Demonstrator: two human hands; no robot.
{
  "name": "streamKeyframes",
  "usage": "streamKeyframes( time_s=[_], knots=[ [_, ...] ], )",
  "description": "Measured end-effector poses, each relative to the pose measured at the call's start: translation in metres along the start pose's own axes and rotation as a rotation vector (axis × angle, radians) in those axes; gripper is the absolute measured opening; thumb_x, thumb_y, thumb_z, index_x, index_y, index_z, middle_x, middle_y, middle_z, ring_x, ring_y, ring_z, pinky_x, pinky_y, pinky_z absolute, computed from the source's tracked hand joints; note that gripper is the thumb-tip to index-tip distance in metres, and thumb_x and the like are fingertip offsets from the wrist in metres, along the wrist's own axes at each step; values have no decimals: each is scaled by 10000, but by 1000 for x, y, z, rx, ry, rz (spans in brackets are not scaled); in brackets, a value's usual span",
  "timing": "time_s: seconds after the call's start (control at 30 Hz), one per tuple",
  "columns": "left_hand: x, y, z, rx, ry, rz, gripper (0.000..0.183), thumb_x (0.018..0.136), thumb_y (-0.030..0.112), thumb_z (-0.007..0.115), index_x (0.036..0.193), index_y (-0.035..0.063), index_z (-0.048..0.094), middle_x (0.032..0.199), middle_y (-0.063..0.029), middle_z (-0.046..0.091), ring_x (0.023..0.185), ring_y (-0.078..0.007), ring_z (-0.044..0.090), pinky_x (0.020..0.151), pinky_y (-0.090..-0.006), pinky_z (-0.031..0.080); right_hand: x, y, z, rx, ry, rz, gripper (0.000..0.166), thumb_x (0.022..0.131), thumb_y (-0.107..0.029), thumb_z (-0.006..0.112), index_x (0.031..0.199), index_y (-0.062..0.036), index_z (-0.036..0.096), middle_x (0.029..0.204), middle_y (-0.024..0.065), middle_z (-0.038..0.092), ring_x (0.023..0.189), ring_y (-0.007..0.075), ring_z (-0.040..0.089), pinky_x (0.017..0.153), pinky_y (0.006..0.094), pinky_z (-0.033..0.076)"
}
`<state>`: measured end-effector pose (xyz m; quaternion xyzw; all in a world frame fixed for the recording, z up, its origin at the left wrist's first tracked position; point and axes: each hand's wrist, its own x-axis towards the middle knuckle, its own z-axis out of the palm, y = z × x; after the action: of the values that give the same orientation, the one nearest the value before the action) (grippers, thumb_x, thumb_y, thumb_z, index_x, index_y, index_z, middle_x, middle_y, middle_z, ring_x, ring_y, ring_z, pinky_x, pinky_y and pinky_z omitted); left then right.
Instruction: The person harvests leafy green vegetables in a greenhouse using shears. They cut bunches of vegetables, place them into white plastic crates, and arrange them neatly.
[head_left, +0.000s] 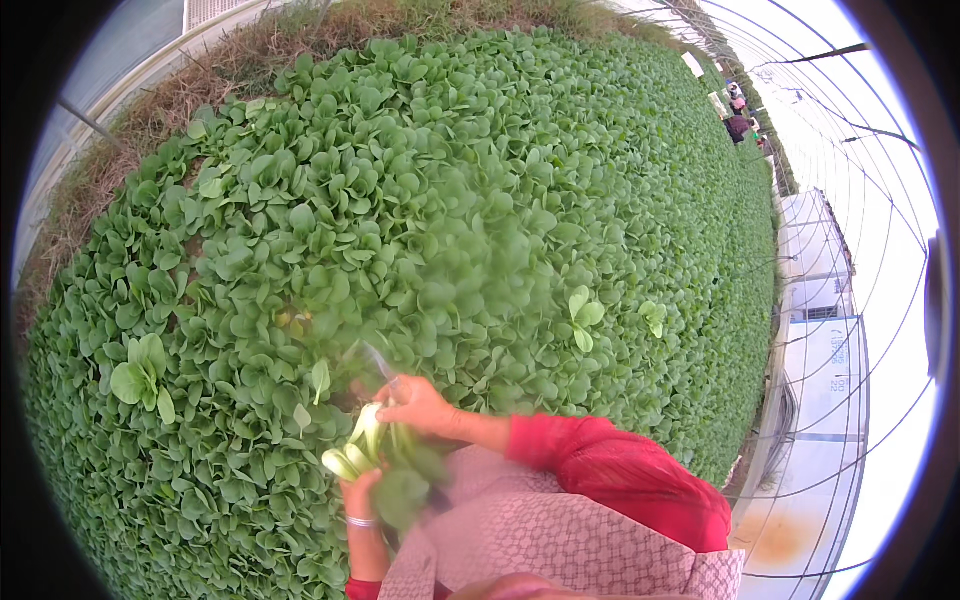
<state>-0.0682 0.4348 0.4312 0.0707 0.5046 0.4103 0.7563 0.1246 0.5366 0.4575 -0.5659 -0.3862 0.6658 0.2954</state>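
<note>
My right hand (414, 405) grips a knife (381, 363), whose blade points up and away over the plants. Its fingers also touch the pale stem of a bok choy head. Just below, my left hand (361, 491), with a silver bracelet at the wrist, holds several cut bok choy (351, 459). Their white-green bases face left, and their leaves (401, 495) hang blurred against my patterned apron (570, 540). A dark gap with bare soil shows beside the knife, partly hidden by blur.
Dense bok choy (480, 187) fills the bed around me. Loose plants (142, 379) lie on top at the left, others (585, 319) to the right. Dry grass (187, 90) borders the far edge. People (739, 124) work far off at upper right. White panels (817, 360) line the right side.
</note>
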Motion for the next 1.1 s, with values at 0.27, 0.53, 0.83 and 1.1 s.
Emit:
streamKeyframes(
  time_s=[0.27,0.53,0.83,1.1],
  knots=[
    [8,-5,-32,-38,-181,-120,526,657,53,643,1156,-41,505,905,-145,621,735,-222,601,689,-332,521,-3,-17,6,42,-205,2,350,696,-81,755,1010,-4,622,979,39,628,924,122,572,844,278,453],
    [-1,-16,-20,15,-219,-148,435,743,107,667,1125,-12,496,897,-125,603,711,-200,583,659,-317,508,-27,-26,17,-54,-191,-146,339,657,-115,774,916,-24,574,740,-3,550,690,87,500,617,253,433],
    [-23,-12,5,-48,66,31,601,812,180,611,1339,3,382,1195,-135,540,1036,-264,570,896,-374,482,-33,-20,22,304,-59,-32,394,621,-8,806,940,-35,575,786,-9,586,746,99,561,679,251,479],
    [11,56,-44,-93,212,311,436,695,-17,646,1121,-35,554,1246,-194,540,1100,-251,573,902,-370,481,20,-38,-38,120,183,-193,327,709,-5,748,996,0,592,899,77,650,775,152,645,670,254,545]
  ],
)
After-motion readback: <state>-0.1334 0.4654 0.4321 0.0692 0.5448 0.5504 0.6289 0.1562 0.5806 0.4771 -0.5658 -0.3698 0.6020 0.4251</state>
